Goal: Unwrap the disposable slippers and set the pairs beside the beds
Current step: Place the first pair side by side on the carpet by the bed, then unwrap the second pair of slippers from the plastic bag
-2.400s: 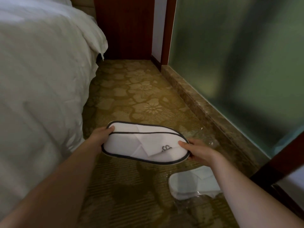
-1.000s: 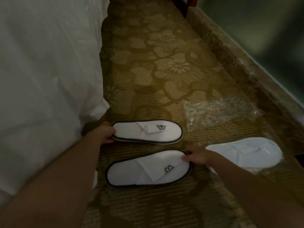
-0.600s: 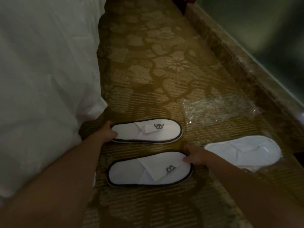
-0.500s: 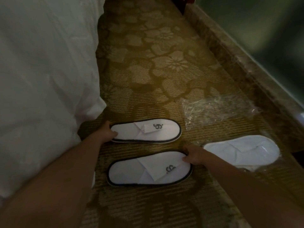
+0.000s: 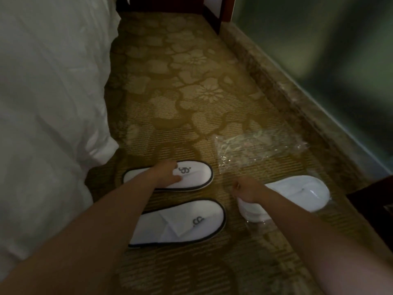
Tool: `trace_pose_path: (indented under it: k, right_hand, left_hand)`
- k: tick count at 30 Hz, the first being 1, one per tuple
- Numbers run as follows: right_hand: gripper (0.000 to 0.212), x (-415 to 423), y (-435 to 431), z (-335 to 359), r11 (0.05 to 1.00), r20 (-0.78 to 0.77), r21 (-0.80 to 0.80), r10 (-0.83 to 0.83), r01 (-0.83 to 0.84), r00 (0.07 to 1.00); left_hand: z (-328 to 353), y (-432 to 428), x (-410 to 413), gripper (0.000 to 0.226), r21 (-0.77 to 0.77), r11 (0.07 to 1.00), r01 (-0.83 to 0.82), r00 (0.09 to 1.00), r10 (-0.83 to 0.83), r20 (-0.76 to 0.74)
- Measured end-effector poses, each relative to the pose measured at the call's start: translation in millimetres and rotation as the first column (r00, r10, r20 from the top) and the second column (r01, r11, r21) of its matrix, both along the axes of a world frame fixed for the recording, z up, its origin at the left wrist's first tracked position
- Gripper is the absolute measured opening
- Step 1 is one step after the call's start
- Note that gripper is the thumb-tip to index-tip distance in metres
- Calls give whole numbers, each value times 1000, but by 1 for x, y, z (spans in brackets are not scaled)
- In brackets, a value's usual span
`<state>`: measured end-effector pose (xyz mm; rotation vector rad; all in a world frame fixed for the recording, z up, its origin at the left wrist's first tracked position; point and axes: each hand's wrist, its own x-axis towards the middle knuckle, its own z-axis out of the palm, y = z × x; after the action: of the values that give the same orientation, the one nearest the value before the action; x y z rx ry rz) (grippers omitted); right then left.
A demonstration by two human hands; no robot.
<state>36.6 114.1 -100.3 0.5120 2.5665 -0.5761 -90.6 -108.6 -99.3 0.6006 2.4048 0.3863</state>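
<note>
Two white slippers with dark trim lie side by side on the carpet beside the bed [image 5: 46, 107]. The far slipper [image 5: 195, 175] has my left hand [image 5: 168, 173] resting on its strap, fingers pressing it. The near slipper [image 5: 182, 224] lies free. To the right sits a wrapped pair of slippers [image 5: 297, 194] in clear plastic. My right hand [image 5: 246, 190] hovers over its left end with fingers curled, holding nothing that I can see.
An empty clear plastic wrapper [image 5: 255, 147] lies on the patterned carpet [image 5: 187, 86] beyond the slippers. A stone ledge [image 5: 287, 96] under a green glass wall runs along the right. Dark wooden furniture stands at the far end and lower right corner.
My left hand slid from the far slipper's heel onto its strap. My right hand let go of the near slipper and moved right to the wrapped pair.
</note>
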Motion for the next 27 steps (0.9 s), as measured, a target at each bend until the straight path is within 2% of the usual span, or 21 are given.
trace_pose_path:
  k: [3, 6, 9, 11, 14, 16, 19, 22, 27]
  right_hand:
    - [28, 11, 22, 13, 999, 6, -29, -15, 15, 1000]
    - [24, 29, 50, 22, 996, 17, -64, -69, 70, 997]
    - [14, 51, 81, 29, 986, 31, -93, -140, 142, 990]
    - [14, 67, 101, 31, 976, 36, -90, -196, 199, 980]
    - [25, 87, 126, 29, 965, 55, -74, -247, 251, 967]
    - [19, 98, 140, 24, 963, 67, -73, -257, 261, 964]
    - [30, 110, 154, 21, 961, 111, -67, -261, 269, 959]
    - [40, 115, 159, 21, 960, 138, -79, -256, 268, 957]
    - [45, 119, 165, 19, 959, 162, -117, -238, 258, 958]
  left_hand:
    - [10, 40, 18, 46, 19, 994, 107, 994, -106, -27]
    - [13, 77, 35, 31, 76, 978, 196, 980, -192, -58]
    - [15, 115, 53, 30, 59, 955, 291, 957, -288, -43]
    - [14, 140, 64, 31, 18, 937, 350, 937, -349, -21]
    - [5, 169, 79, 41, -34, 909, 416, 909, -416, 14]
    - [-4, 181, 85, 52, -62, 898, 435, 900, -437, -10]
    - [-14, 196, 93, 71, -92, 912, 400, 914, -405, -40]
    - [-21, 210, 101, 85, -94, 936, 339, 941, -336, 41]
    - [-25, 227, 111, 86, -114, 950, 290, 957, -286, 53]
